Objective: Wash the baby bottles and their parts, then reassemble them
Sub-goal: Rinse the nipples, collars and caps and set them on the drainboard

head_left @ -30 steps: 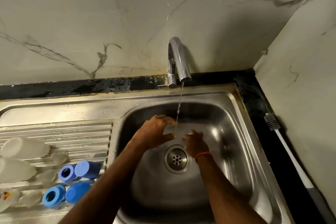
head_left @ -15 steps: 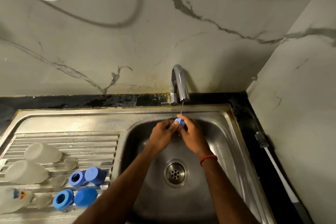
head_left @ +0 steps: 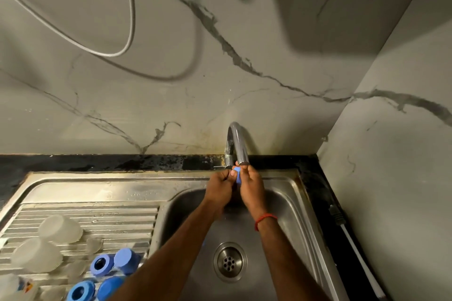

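1. The left hand (head_left: 220,187) and right hand (head_left: 252,187) each pinch one small blue part (head_left: 236,175) between curled fingers, just under the tap (head_left: 236,144) spout, over the sink (head_left: 288,205);
2. Wet and small, it could slip free and fall toward the drain (head_left: 230,261); loosening either pinch while rubbing would cause that;
3. The blue rings (head_left: 100,265) and clear bottles (head_left: 60,228) lie well apart on the draining board (head_left: 102,212).

wall: pale marble-veined wall panels (head_left: 269,32) — grey looped hose (head_left: 132,19) hanging against them | counter: black stone strip (head_left: 97,162), curved chrome tap (head_left: 239,144) | stainless steel sink (head_left: 288,203) — round perforated drain (head_left: 229,261) in basin floor
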### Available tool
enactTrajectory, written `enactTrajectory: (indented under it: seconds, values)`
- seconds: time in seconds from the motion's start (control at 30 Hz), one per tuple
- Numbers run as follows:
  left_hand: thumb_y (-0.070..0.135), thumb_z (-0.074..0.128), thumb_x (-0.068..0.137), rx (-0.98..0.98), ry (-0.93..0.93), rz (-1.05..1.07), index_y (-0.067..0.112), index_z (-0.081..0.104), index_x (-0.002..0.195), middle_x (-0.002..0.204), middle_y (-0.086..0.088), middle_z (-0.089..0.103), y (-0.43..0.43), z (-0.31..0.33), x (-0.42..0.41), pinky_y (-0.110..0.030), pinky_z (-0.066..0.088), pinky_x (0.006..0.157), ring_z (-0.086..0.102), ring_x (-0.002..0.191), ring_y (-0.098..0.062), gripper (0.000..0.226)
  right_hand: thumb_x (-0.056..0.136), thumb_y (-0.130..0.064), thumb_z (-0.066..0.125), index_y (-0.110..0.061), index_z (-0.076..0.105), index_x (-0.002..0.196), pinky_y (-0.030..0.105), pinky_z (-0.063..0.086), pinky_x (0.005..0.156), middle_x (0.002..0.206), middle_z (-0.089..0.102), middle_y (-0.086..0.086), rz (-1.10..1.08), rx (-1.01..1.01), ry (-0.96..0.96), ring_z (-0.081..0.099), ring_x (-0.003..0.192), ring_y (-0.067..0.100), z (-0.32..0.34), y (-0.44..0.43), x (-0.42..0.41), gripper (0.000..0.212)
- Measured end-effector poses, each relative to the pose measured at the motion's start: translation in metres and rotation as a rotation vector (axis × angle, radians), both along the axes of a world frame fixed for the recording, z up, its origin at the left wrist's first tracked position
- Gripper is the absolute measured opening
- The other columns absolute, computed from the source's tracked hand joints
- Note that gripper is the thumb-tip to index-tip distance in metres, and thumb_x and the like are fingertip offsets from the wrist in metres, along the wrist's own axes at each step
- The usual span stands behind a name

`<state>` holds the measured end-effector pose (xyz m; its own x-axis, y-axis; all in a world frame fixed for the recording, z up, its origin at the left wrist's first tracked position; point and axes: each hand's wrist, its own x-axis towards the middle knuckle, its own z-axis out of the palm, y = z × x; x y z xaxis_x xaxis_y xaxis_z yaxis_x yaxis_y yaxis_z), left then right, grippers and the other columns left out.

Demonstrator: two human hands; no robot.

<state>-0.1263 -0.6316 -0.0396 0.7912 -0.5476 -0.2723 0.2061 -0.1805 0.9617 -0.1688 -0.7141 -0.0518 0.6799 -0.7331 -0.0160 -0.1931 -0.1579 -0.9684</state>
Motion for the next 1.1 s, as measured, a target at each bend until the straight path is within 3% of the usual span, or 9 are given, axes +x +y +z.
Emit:
enactTrajectory:
  seconds: [0.17, 0.27, 0.47, 0.57, 0.77, 0.87, 0.93, 1.0, 1.1]
  values:
    - [0.017, 0.045, 0.104, 0.007, 0.228, 0.159, 0.007, 0.072, 0.082, 0.080, -0.019, 0.071, -0.001, -0.007, 0.020, -0.035, 0.052, 0.067, 0.064, 0.069, -0.023, 0.036, 0.105, -0.020, 0.047, -0.018, 0.052, 0.132, 0.012, 0.042, 0.097, 0.121, 0.056, -0.013, 0.217, -0.274, 0.037, 0.053, 0.105, -0.014, -0.009, 0.014, -0.022, 0.028]
    - [0.026, 0.040, 0.109, 0.009, 0.133, 0.055, 0.003, 0.071, 0.089, 0.074, -0.015, 0.069, 0.001, -0.005, 0.011, -0.034, 0.053, 0.067, 0.062, 0.066, -0.021, 0.044, 0.106, -0.022, 0.041, -0.025, 0.065, 0.104, 0.019, 0.051, 0.089, 0.104, 0.067, 0.001, 0.105, -0.032, -0.027, 0.065, 0.097, 0.007, -0.003, 0.009, -0.019, 0.023]
    - [0.035, 0.043, 0.108, -0.057, 0.194, 0.131, 0.002, 0.073, 0.093, 0.082, -0.022, 0.072, -0.005, -0.003, 0.009, -0.033, 0.054, 0.060, 0.068, 0.066, -0.024, 0.048, 0.100, -0.043, 0.050, -0.012, 0.069, 0.103, 0.040, 0.061, 0.078, 0.094, 0.072, 0.007, -0.033, 0.168, 0.103, 0.070, 0.084, 0.021, 0.005, 0.007, -0.003, 0.036]
    - [0.036, 0.045, 0.107, -0.131, 0.311, 0.193, 0.002, 0.073, 0.102, 0.085, -0.021, 0.071, -0.003, -0.001, 0.003, -0.030, 0.050, 0.053, 0.063, 0.063, -0.021, 0.044, 0.093, -0.036, 0.066, -0.016, 0.068, 0.104, 0.027, 0.057, 0.060, 0.093, 0.073, 0.007, -0.014, 0.257, 0.027, 0.070, 0.076, 0.019, 0.010, 0.007, -0.005, 0.022]
    - [0.033, 0.047, 0.107, -0.380, 0.727, 0.172, -0.003, 0.065, 0.115, 0.096, -0.021, 0.073, 0.005, 0.010, 0.001, -0.036, 0.063, 0.075, 0.073, 0.083, -0.026, 0.041, 0.087, -0.016, 0.074, -0.011, 0.066, 0.120, 0.005, 0.041, 0.090, 0.134, 0.050, 0.001, 0.213, -0.239, 0.132, 0.049, 0.124, 0.017, -0.001, -0.006, -0.019, 0.034]
    - [0.031, 0.042, 0.108, -0.405, 0.725, 0.205, -0.004, 0.063, 0.117, 0.101, -0.023, 0.070, 0.004, 0.005, 0.005, -0.038, 0.061, 0.079, 0.071, 0.086, -0.027, 0.042, 0.091, -0.027, 0.068, -0.027, 0.066, 0.127, 0.034, 0.031, 0.115, 0.153, 0.031, 0.001, 0.323, -0.531, 0.255, 0.023, 0.143, 0.021, 0.003, -0.017, -0.028, 0.036]
    - [0.031, 0.040, 0.109, -0.376, 0.667, 0.209, -0.002, 0.066, 0.114, 0.100, -0.021, 0.069, 0.003, 0.001, 0.007, -0.036, 0.062, 0.075, 0.070, 0.082, -0.025, 0.041, 0.091, -0.040, 0.064, -0.037, 0.067, 0.123, 0.053, 0.025, 0.114, 0.158, 0.028, 0.002, 0.313, -0.838, 0.363, 0.017, 0.147, 0.028, 0.006, -0.024, -0.034, 0.032]
    - [0.029, 0.038, 0.110, -0.346, 0.601, 0.196, 0.001, 0.068, 0.111, 0.099, -0.019, 0.070, 0.001, -0.001, 0.008, -0.034, 0.061, 0.073, 0.069, 0.081, -0.024, 0.041, 0.086, -0.041, 0.069, -0.039, 0.072, 0.115, 0.059, 0.030, 0.108, 0.153, 0.040, 0.006, 0.285, -1.013, 0.398, 0.027, 0.144, 0.034, 0.010, -0.026, -0.038, 0.030]
    - [0.027, 0.037, 0.110, -0.331, 0.543, 0.162, 0.002, 0.070, 0.105, 0.098, -0.019, 0.070, -0.004, -0.003, 0.002, -0.037, 0.059, 0.078, 0.068, 0.083, -0.025, 0.041, 0.086, -0.028, 0.069, -0.029, 0.076, 0.110, 0.054, 0.028, 0.113, 0.147, 0.046, 0.004, 0.325, -0.964, 0.386, 0.027, 0.142, 0.027, 0.015, -0.026, -0.038, 0.026]
